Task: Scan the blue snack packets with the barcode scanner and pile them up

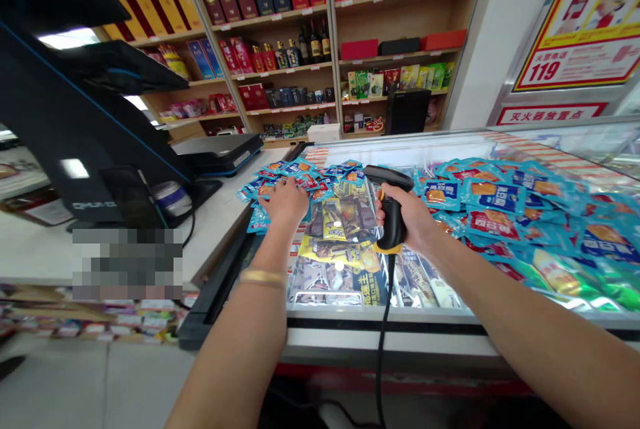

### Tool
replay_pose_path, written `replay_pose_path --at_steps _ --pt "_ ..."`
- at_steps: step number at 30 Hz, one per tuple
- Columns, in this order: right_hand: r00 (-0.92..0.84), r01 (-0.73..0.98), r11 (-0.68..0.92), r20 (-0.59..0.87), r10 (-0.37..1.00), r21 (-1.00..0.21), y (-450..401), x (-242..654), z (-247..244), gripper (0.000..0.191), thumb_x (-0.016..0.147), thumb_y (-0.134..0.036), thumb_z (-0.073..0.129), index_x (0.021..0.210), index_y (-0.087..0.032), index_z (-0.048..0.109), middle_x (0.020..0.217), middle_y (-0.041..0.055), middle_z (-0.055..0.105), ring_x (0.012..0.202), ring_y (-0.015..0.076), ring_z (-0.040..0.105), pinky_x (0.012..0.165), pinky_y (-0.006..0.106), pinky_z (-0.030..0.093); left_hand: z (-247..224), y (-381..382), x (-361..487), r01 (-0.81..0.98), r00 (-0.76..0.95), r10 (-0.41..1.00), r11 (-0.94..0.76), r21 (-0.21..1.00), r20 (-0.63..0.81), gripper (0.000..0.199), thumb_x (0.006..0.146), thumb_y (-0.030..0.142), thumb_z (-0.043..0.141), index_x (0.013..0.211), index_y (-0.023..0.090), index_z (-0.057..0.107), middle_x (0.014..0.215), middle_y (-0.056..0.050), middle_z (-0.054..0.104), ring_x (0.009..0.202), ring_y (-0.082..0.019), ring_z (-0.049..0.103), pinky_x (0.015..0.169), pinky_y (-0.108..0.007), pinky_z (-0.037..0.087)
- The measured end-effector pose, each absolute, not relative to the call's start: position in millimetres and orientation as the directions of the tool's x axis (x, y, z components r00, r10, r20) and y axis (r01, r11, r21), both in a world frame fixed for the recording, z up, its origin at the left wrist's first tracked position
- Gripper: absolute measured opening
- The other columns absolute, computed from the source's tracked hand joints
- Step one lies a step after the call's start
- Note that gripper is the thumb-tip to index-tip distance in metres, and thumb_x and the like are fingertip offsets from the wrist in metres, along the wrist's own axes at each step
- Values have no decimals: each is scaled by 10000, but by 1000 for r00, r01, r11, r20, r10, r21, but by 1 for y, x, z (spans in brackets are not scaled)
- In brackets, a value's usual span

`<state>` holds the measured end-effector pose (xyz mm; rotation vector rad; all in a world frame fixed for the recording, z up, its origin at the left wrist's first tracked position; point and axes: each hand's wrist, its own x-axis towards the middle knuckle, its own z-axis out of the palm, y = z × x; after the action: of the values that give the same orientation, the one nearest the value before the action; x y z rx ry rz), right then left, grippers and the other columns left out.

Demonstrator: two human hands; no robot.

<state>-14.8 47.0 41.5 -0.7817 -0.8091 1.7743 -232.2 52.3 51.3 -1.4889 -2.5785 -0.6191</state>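
Note:
My right hand (407, 215) is wrapped around the handle of a black and yellow barcode scanner (393, 215), held above the glass-topped freezer case with its cord hanging down. My left hand (287, 202) reaches onto a pile of small blue snack packets (305, 169) at the case's left edge. Its fingers are apart and touch the packets; the tips are partly hidden. A larger heap of blue and red snack packets (495, 202) lies on the right. Between the hands, yellow and dark packages (340, 249) show in the case.
To the left, a counter (220, 215) carries a dark checkout terminal (100, 129) and a flat black scale (217, 149). Behind the case stand shelves (280, 15) of boxes and bottles. The scanner's cord (383, 349) runs down past the case's front edge (400, 342).

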Motion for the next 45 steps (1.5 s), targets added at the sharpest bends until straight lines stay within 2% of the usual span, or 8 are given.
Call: replay_pose_path --at_steps 4,7,9,11,14,16,32,45 --pt "-307 -509 -301 -156 939 -806 47 -13 40 178 801 -296 657 719 -159 578 566 -16 540 427 81 479 395 198 424 51 51 -227 863 -487 774 357 357 404 383 909 231 401 1238 185 591 1339 -168 568 1311 -371 442 1109 -669 156" --pt "-310 -500 -317 -175 935 -806 48 -12 39 178 808 -295 646 719 -158 576 560 -17 537 422 79 475 400 195 428 53 54 -228 809 -475 706 116 576 525 341 921 232 387 1166 162 612 1247 -159 626 1273 -332 492 1126 -564 245" --pt "-319 -502 -313 -164 933 -806 48 -11 39 171 813 -295 640 728 -160 578 560 -17 538 422 79 474 401 195 429 54 58 -226 602 -524 683 -125 788 509 319 944 291 373 1122 173 610 1179 -130 658 1206 -285 559 1087 -471 358" --pt "-340 -505 -312 -146 929 -805 48 -9 39 167 814 -299 639 742 -160 581 570 -15 542 429 80 478 403 193 431 54 61 -223 227 -560 742 -291 929 369 318 957 359 366 1113 193 587 1113 -98 678 1114 -249 623 1018 -443 443" --pt "-413 -488 -355 -147 899 -798 47 -8 42 176 834 -304 616 746 -156 583 581 -10 543 435 81 478 404 192 433 53 62 -216 -274 -434 894 -247 930 110 352 966 390 325 1106 183 572 1059 -94 694 1001 -231 675 949 -483 495" --pt "-476 -454 -399 -162 864 -797 45 -7 43 184 853 -299 590 743 -151 584 586 -6 542 436 78 474 403 188 431 52 61 -213 -403 -325 946 -155 902 17 406 971 404 285 1099 161 585 1032 -111 705 981 -241 682 939 -522 496" --pt "-613 -282 -410 -166 772 -867 43 -7 37 215 853 -316 606 724 -145 604 632 0 536 456 71 467 412 186 428 47 62 -204 -417 -245 964 -10 909 -101 429 983 406 264 1203 175 550 1035 -116 724 949 -244 692 917 -558 507" --pt "-588 -338 -426 -165 791 -839 41 -9 39 200 819 -322 648 728 -153 591 603 -6 551 447 77 473 408 185 430 42 60 -200 -291 -275 961 -69 954 -14 426 958 472 336 1106 189 617 1082 -116 705 1069 -266 650 946 -534 495"
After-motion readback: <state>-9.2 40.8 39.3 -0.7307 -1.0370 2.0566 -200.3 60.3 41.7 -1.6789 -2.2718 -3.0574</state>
